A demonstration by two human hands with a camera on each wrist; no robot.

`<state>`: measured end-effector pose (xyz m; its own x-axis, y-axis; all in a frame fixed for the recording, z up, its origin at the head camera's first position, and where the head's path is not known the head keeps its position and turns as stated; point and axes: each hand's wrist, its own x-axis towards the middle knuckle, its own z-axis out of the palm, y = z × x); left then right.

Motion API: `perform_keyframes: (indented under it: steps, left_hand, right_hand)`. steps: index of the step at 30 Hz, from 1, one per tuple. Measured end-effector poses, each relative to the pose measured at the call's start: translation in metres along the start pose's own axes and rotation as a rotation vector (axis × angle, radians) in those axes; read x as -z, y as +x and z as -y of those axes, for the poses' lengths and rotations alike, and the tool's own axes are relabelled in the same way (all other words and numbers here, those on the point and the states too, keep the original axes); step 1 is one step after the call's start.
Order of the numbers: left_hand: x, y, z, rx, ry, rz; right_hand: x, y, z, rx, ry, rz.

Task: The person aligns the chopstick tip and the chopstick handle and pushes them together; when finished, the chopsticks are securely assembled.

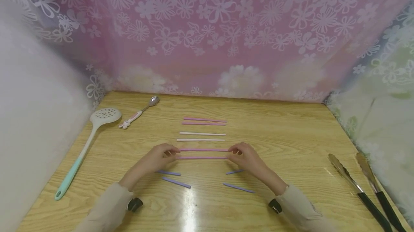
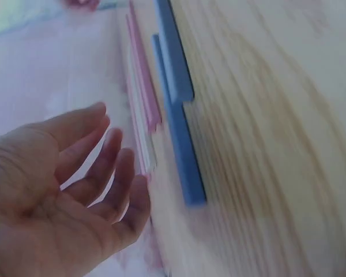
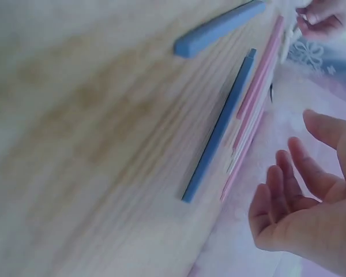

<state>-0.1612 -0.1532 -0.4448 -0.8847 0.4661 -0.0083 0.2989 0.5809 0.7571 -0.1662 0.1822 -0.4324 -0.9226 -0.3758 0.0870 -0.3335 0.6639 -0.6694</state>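
Observation:
A pair of pink chopsticks (image 1: 203,149) lies side by side on the wooden table, running left to right between the two hands. My left hand (image 1: 163,155) is right at their left ends, and my right hand (image 1: 243,156) is at the right ends. In the left wrist view, the left hand (image 2: 75,190) has loosely bent fingers with nothing between them. The right hand (image 3: 311,202) looks much the same in its own wrist view, fingers relaxed and spread from the thumb. Nearer the body lie several short blue sticks (image 1: 176,182), some partly behind the hands.
Beyond the hands are white chopsticks (image 1: 201,140) and another pink pair (image 1: 203,124). A slotted skimmer (image 1: 85,144) and a spoon with a rabbit handle (image 1: 140,111) lie at left. Metal tongs (image 1: 350,180) with black handles lie at right. Floral cloth (image 1: 210,37) hangs behind the table.

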Motion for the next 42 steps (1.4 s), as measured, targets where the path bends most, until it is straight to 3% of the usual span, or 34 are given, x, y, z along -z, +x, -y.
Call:
perform_keyframes:
  steps: [5,11,15,21,31,37,42]
  left_hand:
    - [0.011,-0.015,0.008,0.004,-0.038,0.071]
    - [0.018,-0.028,0.010,0.038,-0.036,0.166]
    - [0.018,-0.033,0.009,0.029,-0.019,0.196]
    - [0.015,-0.032,0.012,0.010,-0.002,0.185]
    - [0.012,-0.030,0.017,0.010,0.003,0.173]
    - [0.010,-0.026,0.013,0.002,-0.018,0.131]
    - [0.003,-0.021,0.001,-0.029,-0.027,0.074]
  right_hand:
    - [0.006,-0.014,-0.005,-0.059,0.010,0.032]
    - [0.010,-0.021,-0.015,-0.012,-0.078,0.088]
    - [0.011,-0.024,-0.022,0.011,-0.115,0.143]
    - [0.011,-0.025,-0.025,0.046,-0.098,0.166]
    - [0.011,-0.025,-0.022,0.013,-0.087,0.195]
    - [0.011,-0.026,-0.023,0.007,-0.084,0.179]
    - [0.010,-0.026,-0.021,0.009,-0.008,0.158]
